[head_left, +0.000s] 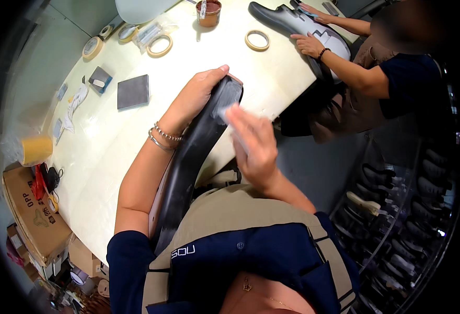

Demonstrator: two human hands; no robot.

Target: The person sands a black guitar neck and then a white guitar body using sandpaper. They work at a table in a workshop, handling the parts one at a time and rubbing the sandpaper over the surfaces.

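Shirt front: navy fabric (204, 277), nearest the camera; white lettering, seen upside down beside the khaki strap (156, 288).
Workpiece: long, curved black piece (191, 157), running from the khaki apron (222, 209) out over the edge of the pale table (99, 162); far end scuffed grey. Near end partly hidden by forearm and clothing.
Right grip: right hand (256, 149) closed, fingers together, about a thin pale piece (222, 114) which touches the grey end. Motion blur; kind of piece cannot be made out.
Left grip: left hand (204, 89) clasping the workpiece at its far end, thumb along the top edge; remaining fingers largely out of sight.
Carton: brown box (39, 209), left of the table; dark printed characters and a symbol on its face.
Table, left: dark square pad (133, 92), well apart from both hands.
Table, far side: tape roll (247, 41); brown pot (209, 20) near it.
Co-worker: one hand (309, 45) on a grey-and-black contoured body (285, 21); head blurred.
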